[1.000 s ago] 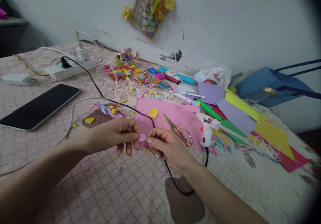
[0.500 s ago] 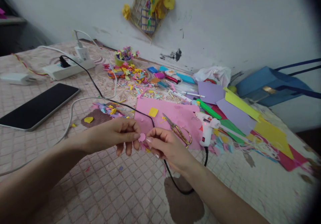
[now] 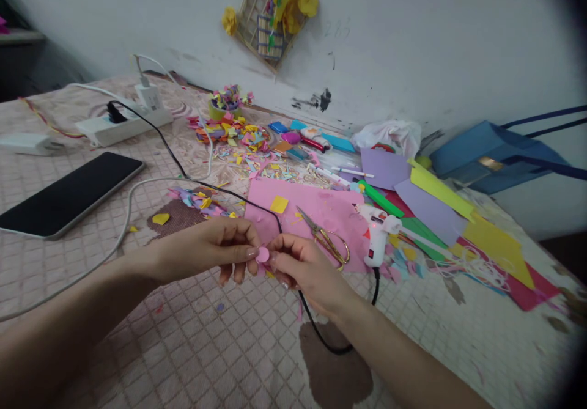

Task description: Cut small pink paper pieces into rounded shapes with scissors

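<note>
A small pink paper piece (image 3: 263, 255) with a rounded edge is pinched between my two hands. My left hand (image 3: 233, 250) grips it from the left with thumb and forefinger, the other fingers curled below. From the right, my right hand (image 3: 302, 265) closes thumb and fingertips on its other edge. Just beyond the hands lies a pink sheet (image 3: 312, 195) bearing a yellow paper square (image 3: 279, 205) and gold-handled scissors (image 3: 324, 238). A white glue gun (image 3: 376, 241) with a small red light rests at the sheet's right edge.
A phone (image 3: 71, 195) lies left, near a power strip (image 3: 123, 126). Paper scraps (image 3: 232, 132) and a filled small pot (image 3: 221, 109) are at the back. Coloured sheets (image 3: 433, 213) and a blue bag (image 3: 495, 158) are right. Black cord (image 3: 321, 335) loops beneath my right arm.
The pink paper piece has turned slightly and shows a rounder face. Both hands have shifted only a little, still pinching it.
</note>
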Tool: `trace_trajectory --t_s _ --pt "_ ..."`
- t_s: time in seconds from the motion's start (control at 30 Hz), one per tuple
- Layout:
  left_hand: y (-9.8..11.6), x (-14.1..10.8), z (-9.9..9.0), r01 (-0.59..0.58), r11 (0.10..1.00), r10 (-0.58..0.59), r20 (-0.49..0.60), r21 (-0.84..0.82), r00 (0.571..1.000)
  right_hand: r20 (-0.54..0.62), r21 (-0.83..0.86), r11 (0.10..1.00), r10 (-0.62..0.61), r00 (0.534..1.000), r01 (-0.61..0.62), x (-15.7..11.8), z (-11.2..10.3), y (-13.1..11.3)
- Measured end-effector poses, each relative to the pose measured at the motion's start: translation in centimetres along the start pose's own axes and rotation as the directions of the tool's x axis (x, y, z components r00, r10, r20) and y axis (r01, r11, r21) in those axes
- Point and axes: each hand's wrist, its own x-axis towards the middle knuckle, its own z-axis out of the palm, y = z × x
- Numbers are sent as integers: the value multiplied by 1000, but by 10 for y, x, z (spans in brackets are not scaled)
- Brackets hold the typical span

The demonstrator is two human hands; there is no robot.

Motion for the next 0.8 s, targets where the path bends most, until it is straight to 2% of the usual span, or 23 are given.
trace_trajectory --t_s 0.1,0.23,0.5,0.8 --pt "-1 1 1 -40 997 43 -49 71 998 -17 -10 999 -41 999 41 0 -1 2" --pt "2 3 1 -37 993 49 -111 113 993 -31 23 998 -58 998 59 -1 -4 3" --pt "2 3 2 -33 994 43 -91 105 995 -2 74 996 -58 998 58 -1 -2 1" --pt "-1 4 4 -30 992 41 -84 126 996 -19 27 997 -73 997 73 -2 -2 2"
